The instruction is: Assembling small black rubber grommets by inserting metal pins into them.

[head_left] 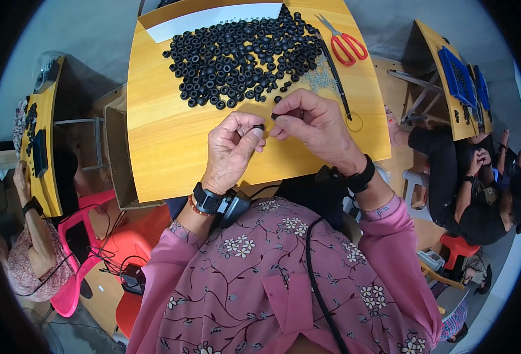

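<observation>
Over the near part of the yellow table, my left hand (230,152) pinches a small round black piece (259,126) between thumb and forefinger. Close to its right, my right hand (315,125) is also closed, with a small black piece (274,116) at its thumb and fingertip. A slight gap separates the two hands. Just beyond them spreads a wide heap of small black rubber-like rings and caps (225,62). Another black piece (277,100) lies by my right fingertips. Fine details of the held pieces are too small to make out.
Red-handled scissors (348,47) lie at the table's far right, beside a thin black rod (334,74) and a scatter of tiny pale bits (319,79). A white-faced carton (213,20) stands at the back. Other people sit at tables (48,147) on both sides.
</observation>
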`<action>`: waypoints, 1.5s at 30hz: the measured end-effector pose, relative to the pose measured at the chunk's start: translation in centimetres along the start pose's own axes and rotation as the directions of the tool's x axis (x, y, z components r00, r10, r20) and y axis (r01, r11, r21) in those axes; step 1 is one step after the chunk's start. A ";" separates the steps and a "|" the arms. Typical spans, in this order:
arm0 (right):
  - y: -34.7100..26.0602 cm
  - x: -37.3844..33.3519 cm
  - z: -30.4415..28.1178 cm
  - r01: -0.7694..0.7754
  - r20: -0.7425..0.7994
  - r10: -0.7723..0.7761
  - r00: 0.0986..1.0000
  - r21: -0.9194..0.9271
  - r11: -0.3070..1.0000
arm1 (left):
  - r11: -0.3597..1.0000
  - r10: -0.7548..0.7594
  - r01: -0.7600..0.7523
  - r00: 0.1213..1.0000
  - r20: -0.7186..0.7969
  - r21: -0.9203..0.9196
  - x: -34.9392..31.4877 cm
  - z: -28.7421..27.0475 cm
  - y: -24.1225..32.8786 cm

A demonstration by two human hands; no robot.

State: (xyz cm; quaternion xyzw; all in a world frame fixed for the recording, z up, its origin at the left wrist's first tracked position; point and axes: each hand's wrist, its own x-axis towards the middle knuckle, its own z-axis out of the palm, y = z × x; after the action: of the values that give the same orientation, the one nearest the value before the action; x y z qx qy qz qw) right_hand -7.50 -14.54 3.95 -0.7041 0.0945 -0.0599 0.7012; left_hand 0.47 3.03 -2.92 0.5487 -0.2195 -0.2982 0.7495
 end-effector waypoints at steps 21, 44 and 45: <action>1.9 0.5 0.6 0.147 0.013 -0.147 0.989 -0.185 0.972 | 1.000 -0.004 0.004 1.000 -0.017 -0.019 -0.1 0.1 0.0; 0.6 1.0 0.5 0.519 0.346 -0.388 0.854 -0.598 0.610 | 0.998 -0.058 0.057 0.998 -0.032 -0.031 -0.1 -0.2 0.0; 0.6 1.0 0.5 0.516 0.356 -0.374 0.857 -0.597 0.614 | 0.998 -0.054 0.053 0.998 -0.024 -0.039 -0.2 -0.2 0.0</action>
State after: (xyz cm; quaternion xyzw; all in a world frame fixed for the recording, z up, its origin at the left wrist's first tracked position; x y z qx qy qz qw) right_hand -6.45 -14.31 3.28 -0.9119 -0.1383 -0.1248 0.3656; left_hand 0.46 3.30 -3.00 0.5437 -0.1897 -0.3157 0.7542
